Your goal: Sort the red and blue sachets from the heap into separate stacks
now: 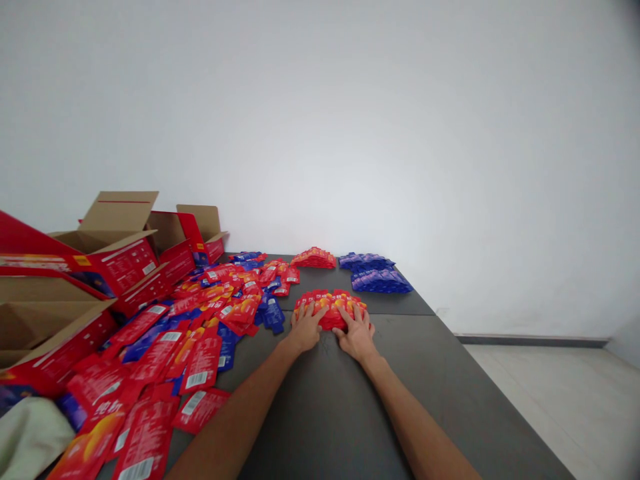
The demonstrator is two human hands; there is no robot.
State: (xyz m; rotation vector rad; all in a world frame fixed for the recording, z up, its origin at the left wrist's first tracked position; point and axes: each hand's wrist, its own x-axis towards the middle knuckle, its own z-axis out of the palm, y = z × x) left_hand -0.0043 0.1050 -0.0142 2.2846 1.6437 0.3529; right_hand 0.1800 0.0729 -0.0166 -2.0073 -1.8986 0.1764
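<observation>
A fanned stack of red packets [329, 320] with orange fruit prints lies on the dark table in front of me. My left hand [305, 329] grips its left end, fingers over the packets and thumb at the near side. At the right end, my right hand [357, 335] holds the same stack in a like way, fingers bent over the top. The undersides of both hands are hidden. Just beyond is another fanned red stack [314, 257]. To its right sit fanned blue packets [381, 280] with a second blue stack [366, 261] behind them.
A loose heap of red and blue packets [200, 360] spreads over the left of the table [320, 413]. Open red cardboard boxes [125, 267] stand along the left side. A pale cloth [35, 437] lies at the lower left. A white wall [350, 133] rises behind the table.
</observation>
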